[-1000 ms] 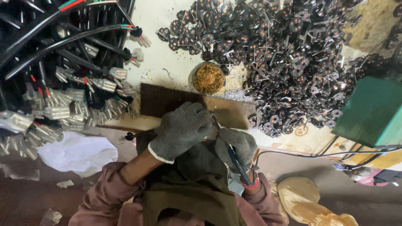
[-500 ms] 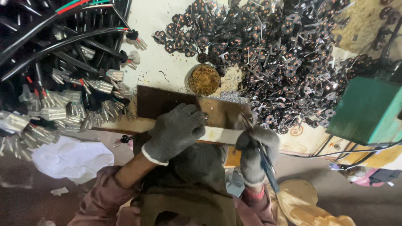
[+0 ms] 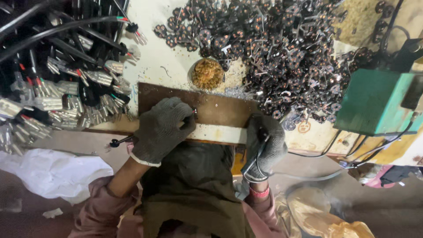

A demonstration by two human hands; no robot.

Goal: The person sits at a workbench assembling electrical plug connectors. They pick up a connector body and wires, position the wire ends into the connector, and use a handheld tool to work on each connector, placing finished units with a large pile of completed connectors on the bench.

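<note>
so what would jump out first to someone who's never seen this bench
The big heap of small dark round parts spread over the top right of the bench, and the tangle of black cables with metal plug ends at the left. Between them, two grey-gloved hands work over a brown board: the left hand pinching something small, the right hand holding a corded tool. A green box sits at the right.

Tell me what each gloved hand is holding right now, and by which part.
The right hand grips a dark-handled tool by its handle. The left hand pinches something small at its fingertips over the brown board; what it is cannot be told.
</note>
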